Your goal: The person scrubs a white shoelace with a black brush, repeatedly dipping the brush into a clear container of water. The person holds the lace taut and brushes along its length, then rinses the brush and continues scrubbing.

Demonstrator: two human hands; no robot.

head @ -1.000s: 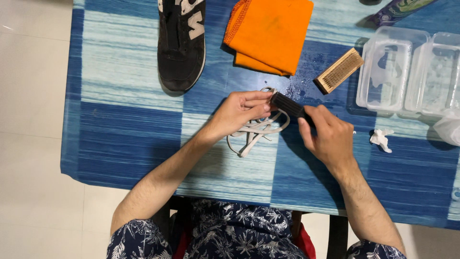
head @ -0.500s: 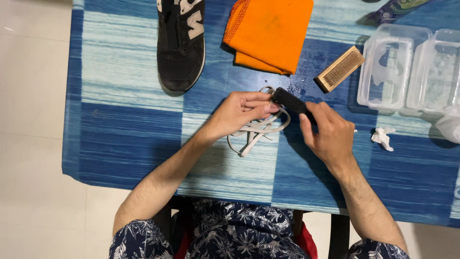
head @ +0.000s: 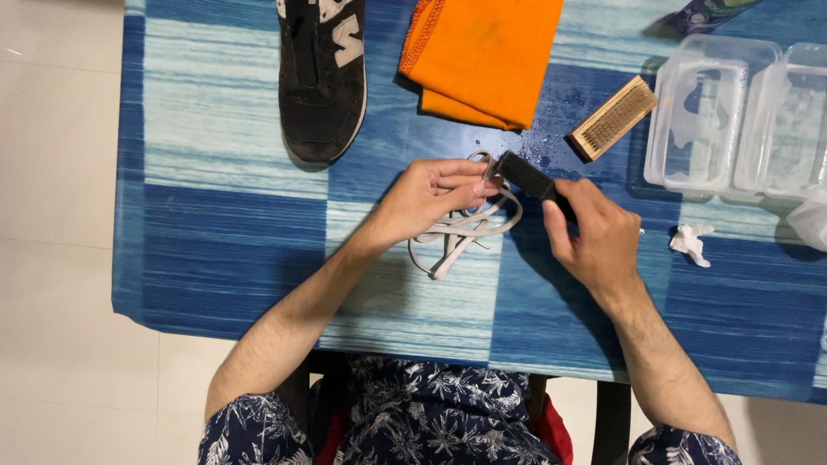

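Observation:
A white shoelace (head: 457, 232) lies bunched on the blue striped tablecloth (head: 224, 250). My left hand (head: 426, 198) pinches one strand of it near the top of the bunch. My right hand (head: 594, 232) grips a small black brush (head: 527, 176), whose head rests against the lace right beside my left fingertips. A black sneaker with white markings (head: 323, 77), without its lace, sits at the far left of the table, toe pointing toward me.
A folded orange cloth (head: 487, 56) lies at the back centre. A wooden-backed brush (head: 612, 119) sits beside two clear plastic containers (head: 732, 120) at the right. A crumpled white scrap (head: 691, 241) lies near my right wrist. Water droplets speckle the cloth by the brushes.
The black brush has slid a little up and to the left along the lace; my left hand stays pinching the strand.

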